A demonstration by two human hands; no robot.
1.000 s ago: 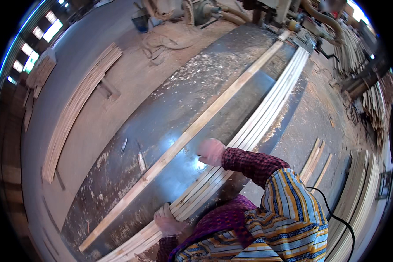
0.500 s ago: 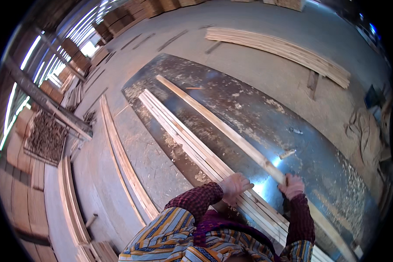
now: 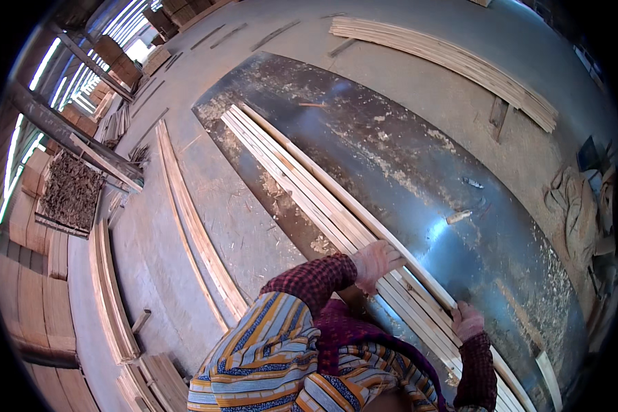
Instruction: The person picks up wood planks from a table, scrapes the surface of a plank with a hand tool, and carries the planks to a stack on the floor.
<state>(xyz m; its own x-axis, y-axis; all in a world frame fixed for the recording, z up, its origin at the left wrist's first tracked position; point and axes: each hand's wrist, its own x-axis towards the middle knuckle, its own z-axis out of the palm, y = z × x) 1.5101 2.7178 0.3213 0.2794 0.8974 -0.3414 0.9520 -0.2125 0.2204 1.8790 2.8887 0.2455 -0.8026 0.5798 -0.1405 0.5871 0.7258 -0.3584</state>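
Observation:
Several long pale wooden strips (image 3: 302, 180) lie side by side on a dark metal-topped table (image 3: 391, 165), running from far left to near right. My left hand (image 3: 376, 266) rests across them near the middle of my reach, its fingers stretched out over the wood. Along the right side of the group lies a single wooden strip (image 3: 364, 216), nearly against the others at its far end. My right hand (image 3: 467, 321) is closed round this strip's right edge, closer to me. The near ends run out of sight beside my right sleeve.
A small wooden offcut (image 3: 459, 216) and a small metal object (image 3: 472, 182) lie on the table, with shavings scattered about. Long strips (image 3: 196, 220) lie left of the table. A stack of boards (image 3: 446, 62) sits beyond it. A post (image 3: 69, 130) stands at the left.
The single strip has moved left, from apart to alongside the other strips, with my right hand on it. My left hand stays over the group. The view has shifted slightly.

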